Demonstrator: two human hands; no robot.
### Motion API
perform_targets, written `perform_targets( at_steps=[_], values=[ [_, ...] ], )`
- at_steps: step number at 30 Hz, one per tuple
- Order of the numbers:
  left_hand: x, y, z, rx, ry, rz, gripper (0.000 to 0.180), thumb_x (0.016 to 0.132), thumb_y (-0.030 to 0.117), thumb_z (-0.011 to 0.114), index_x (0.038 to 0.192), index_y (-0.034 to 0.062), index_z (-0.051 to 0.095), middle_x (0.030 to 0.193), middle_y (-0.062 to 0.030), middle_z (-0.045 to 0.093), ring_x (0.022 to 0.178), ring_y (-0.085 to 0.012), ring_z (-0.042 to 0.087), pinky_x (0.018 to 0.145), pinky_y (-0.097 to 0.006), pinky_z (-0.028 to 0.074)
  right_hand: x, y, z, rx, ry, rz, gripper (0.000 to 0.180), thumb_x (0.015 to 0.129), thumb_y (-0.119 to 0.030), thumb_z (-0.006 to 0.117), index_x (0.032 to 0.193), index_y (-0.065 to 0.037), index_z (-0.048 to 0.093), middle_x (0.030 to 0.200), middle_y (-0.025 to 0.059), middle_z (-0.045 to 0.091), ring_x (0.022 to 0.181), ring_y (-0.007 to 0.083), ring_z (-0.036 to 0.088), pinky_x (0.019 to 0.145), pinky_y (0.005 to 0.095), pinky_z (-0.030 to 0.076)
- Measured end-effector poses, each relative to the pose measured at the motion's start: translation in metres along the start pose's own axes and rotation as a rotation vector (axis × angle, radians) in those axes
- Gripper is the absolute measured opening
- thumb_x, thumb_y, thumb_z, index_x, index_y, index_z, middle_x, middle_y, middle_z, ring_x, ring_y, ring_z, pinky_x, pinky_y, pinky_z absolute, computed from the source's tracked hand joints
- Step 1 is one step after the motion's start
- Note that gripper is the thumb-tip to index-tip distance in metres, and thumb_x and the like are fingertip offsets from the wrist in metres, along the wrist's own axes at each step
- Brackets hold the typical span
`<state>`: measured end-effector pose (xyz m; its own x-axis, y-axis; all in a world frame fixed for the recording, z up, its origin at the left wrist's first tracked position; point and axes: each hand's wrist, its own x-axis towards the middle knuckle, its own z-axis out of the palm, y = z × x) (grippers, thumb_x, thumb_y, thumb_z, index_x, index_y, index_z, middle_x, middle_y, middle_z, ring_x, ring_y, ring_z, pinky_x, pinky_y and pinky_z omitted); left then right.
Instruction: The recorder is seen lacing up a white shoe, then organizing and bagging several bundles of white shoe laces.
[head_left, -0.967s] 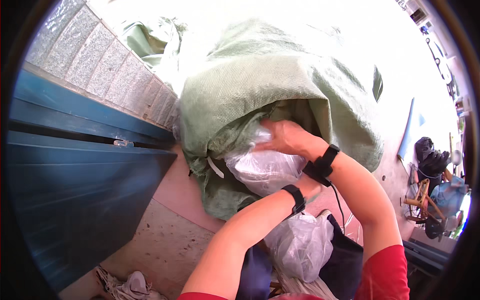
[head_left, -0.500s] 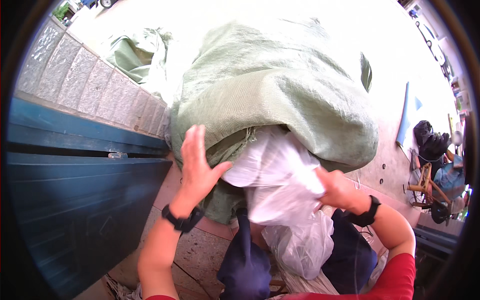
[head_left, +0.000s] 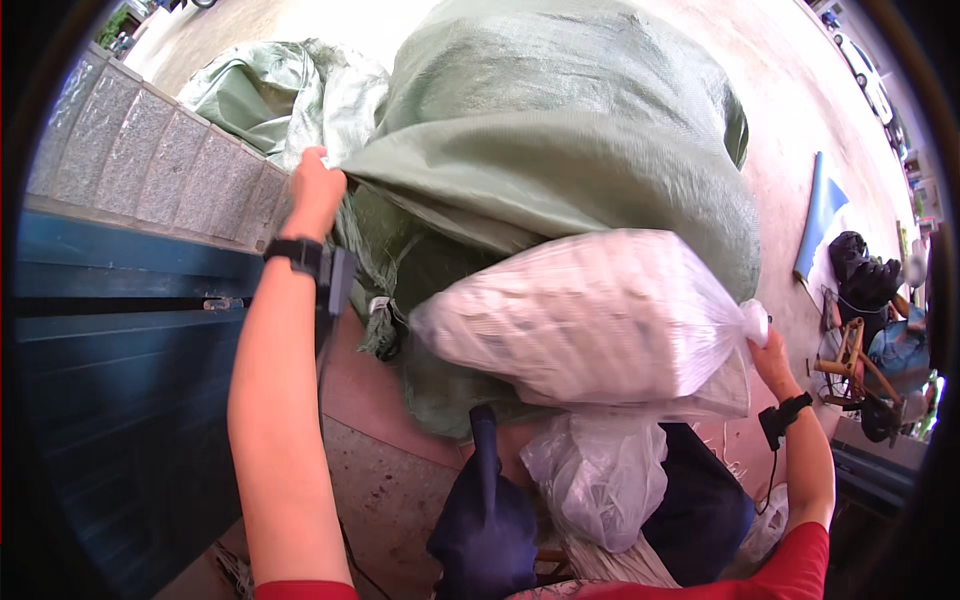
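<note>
A large green woven sack (head_left: 570, 75) bulges in front of me. My left hand (head_left: 318, 190) grips the edge of its mouth and pulls it out to the left, so the cloth stretches in a fold. At the right, my right hand (head_left: 770, 350) is closed on the gathered neck of a filled clear plastic bag (head_left: 590, 315). That bag lies sideways across the sack's mouth, its other end pointing left; what fills it looks pale and stacked, but I cannot make out its kind. Below it, a crumpled white plastic bag (head_left: 598, 480) rests between my knees.
A second green sack (head_left: 285, 95) slumps by the stone wall (head_left: 150, 160) at the far left. A dark blue metal panel (head_left: 130, 420) stands close on my left. To the right are a blue sheet (head_left: 820, 215), a black bag (head_left: 862, 275) and a wooden frame (head_left: 850, 350).
My left hand has moved up and left and taken hold of the sack's edge. The filled plastic bag has swung out sideways, its neck carried right by my right hand.
</note>
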<state>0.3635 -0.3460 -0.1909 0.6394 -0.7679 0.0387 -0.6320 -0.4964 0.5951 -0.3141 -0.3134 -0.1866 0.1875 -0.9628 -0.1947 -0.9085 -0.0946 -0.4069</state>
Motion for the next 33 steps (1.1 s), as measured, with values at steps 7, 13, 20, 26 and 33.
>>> perform_targets(
  at_steps=[7,13,20,26,33],
  values=[
    [-0.199,-0.033,0.032,-0.130,-0.014,0.443,0.019,0.075,0.002,0.050,0.094,0.0031,0.052,0.096,-0.0137,0.052,0.092,-0.0294,0.048,0.077,-0.041,0.038,-0.001,0.046,0.016,0.193,0.054,0.448,0.028,0.074,-0.010,0.055,0.100,0.001,0.055,0.089,0.0109,0.060,0.083,0.0192,0.056,0.073,0.0308,0.043],
    [-0.234,-0.044,0.100,-1.138,-0.717,-1.097,0.042,0.084,0.043,0.046,0.111,0.0110,0.050,0.107,-0.0011,0.053,0.099,-0.0211,0.048,0.079,-0.046,0.041,-0.001,0.025,0.018,0.399,0.020,0.472,0.030,0.072,-0.012,0.057,0.099,0.000,0.056,0.087,0.0055,0.059,0.082,0.0142,0.054,0.071,0.0267,0.042],
    [-0.214,-0.008,0.156,-1.727,-0.927,-0.865,0.054,0.083,0.051,0.037,0.121,0.0137,0.045,0.127,-0.0071,0.043,0.117,-0.0285,0.039,0.095,-0.048,0.032,-0.010,-0.018,0.026,0.410,0.011,0.421,0.034,0.070,-0.009,0.058,0.102,0.000,0.053,0.090,0.0096,0.060,0.083,0.0180,0.056,0.074,0.0297,0.044],
    [-0.276,-0.040,0.103,-1.925,-0.797,-0.877,0.054,0.083,0.045,0.038,0.126,0.0125,0.039,0.130,-0.0084,0.038,0.119,-0.0316,0.035,0.097,-0.053,0.026,-0.054,-0.114,-0.017,0.224,0.089,-0.084,0.029,0.068,-0.004,0.058,0.096,0.000,0.051,0.083,0.0181,0.060,0.075,0.0359,0.059,0.064,0.0369,0.046],
    [-0.317,-0.057,-0.010,-1.839,-0.547,-0.951,0.055,0.086,0.047,0.032,0.129,0.0133,0.034,0.133,-0.0087,0.034,0.121,-0.0303,0.032,0.098,-0.052,0.026,-0.057,-0.238,-0.056,0.548,-0.087,-0.405,0.030,0.063,-0.004,0.064,0.090,0.000,0.050,0.075,0.0169,0.057,0.070,0.0359,0.057,0.060,0.0380,0.046]
  ],
)
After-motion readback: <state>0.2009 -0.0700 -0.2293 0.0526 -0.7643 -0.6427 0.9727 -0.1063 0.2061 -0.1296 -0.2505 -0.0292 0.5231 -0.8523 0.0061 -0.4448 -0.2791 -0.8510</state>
